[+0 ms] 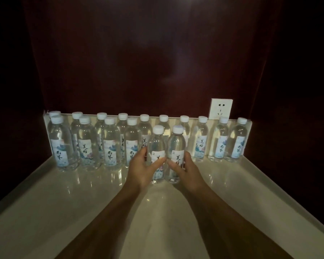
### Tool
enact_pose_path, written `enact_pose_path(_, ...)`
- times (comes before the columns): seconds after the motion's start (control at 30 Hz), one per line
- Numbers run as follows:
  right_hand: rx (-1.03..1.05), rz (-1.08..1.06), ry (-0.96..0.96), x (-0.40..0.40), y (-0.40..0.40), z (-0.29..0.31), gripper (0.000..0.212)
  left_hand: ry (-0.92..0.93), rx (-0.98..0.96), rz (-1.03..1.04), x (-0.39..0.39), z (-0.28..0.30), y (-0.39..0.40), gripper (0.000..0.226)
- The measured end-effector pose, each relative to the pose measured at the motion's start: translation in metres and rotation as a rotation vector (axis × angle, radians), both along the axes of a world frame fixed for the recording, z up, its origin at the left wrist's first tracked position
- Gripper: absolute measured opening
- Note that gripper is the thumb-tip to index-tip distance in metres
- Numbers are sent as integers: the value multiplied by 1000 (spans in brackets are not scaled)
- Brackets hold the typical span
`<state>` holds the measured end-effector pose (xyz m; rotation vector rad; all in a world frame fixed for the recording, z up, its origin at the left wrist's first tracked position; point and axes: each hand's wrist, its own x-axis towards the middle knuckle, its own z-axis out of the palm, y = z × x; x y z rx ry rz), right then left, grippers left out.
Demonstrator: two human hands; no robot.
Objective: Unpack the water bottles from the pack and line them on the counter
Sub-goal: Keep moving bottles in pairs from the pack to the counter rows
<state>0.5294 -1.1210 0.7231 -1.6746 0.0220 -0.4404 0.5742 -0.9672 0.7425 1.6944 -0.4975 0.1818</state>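
Note:
Several clear water bottles with white caps and pale labels stand upright in two rows along the back of a glossy cream counter (64, 199). My left hand (140, 171) is wrapped around one bottle (157, 144) at label height. Right beside it stands a second bottle (176, 144), gripped by my right hand (185, 169). These two bottles stand side by side on the counter, nearly touching, in front of the back row and at the right end of the front row. The pack is not in view.
A dark red wall rises behind the counter, with a white wall socket (221, 108) at the right. A low cream backsplash (178, 118) runs behind the bottles. Bare counter lies in front of the back-row bottles at the right (221, 146).

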Motion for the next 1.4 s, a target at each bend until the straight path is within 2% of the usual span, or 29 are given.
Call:
enact_pose_path(0.13, -290, -109, 51, 5, -6, -11, 54, -15, 110, 156, 11, -13, -7, 62)
enact_pose_path(0.2, -430, -166, 55, 7, -11, -21, 57, -1, 254, 221, 10, -23, -12, 68)
enact_pose_path(0.27, -518, -229, 75, 11, -13, -24, 53, -7, 373, 277, 10, -28, -16, 64)
enact_pose_path(0.47, -637, -354, 204, 33, -13, -19, 41, -98, 483, 434, 9, -36, -23, 66)
enact_pose_path(0.6, -745, -407, 208, 40, -15, -16, 41, -53, 375, 427, 17, -39, -35, 62)
enact_pose_path(0.8, -827, -465, 198, 44, -16, -17, 44, -61, 398, 449, 29, -40, -41, 56)
enact_pose_path(0.9, -841, -480, 195, 48, -15, -19, 46, -59, 411, 465, 34, -42, -42, 60)
enact_pose_path(1.07, -854, -483, 214, 50, -18, -18, 51, -44, 404, 484, 40, -43, -46, 47)
enact_pose_path(1.27, -861, -509, 223, 48, -17, -18, 50, 0, 376, 474, 42, -42, -48, 45)
enact_pose_path(1.4, -879, -533, 215, 49, -16, -17, 51, 10, 386, 467, 42, -40, -47, 51)
